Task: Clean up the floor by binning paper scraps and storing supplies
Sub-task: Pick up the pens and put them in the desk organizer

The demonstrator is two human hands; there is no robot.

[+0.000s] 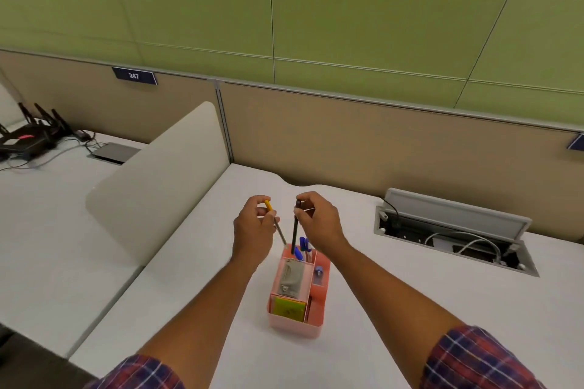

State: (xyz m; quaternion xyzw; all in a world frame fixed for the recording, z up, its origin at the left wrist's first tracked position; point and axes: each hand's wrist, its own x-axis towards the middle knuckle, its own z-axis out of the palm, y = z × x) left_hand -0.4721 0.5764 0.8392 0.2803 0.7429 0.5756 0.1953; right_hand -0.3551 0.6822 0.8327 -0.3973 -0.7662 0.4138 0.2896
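Observation:
A pink desk organiser [295, 324] stands on the white desk [395, 309]. My left hand [254, 230] pinches a thin grey pen with a yellow cap [279, 230], its tip angled down at the organiser's back compartment. My right hand [319, 219] holds a black pen [295, 235] upright, its lower end inside that same compartment, beside several blue pens [304, 248]. A grey stapler [290, 278] lies in the middle compartment and yellow-green sticky notes [289, 309] fill the front one. A small blue-capped item [319, 271] sits in the right side slot.
An open cable hatch [455, 234] with white cables is set into the desk at right. A white rounded divider panel [158, 180] rises at left; beyond it are a black router [28, 139] and a closed laptop [113, 151]. A beige partition [379, 142] backs the desk.

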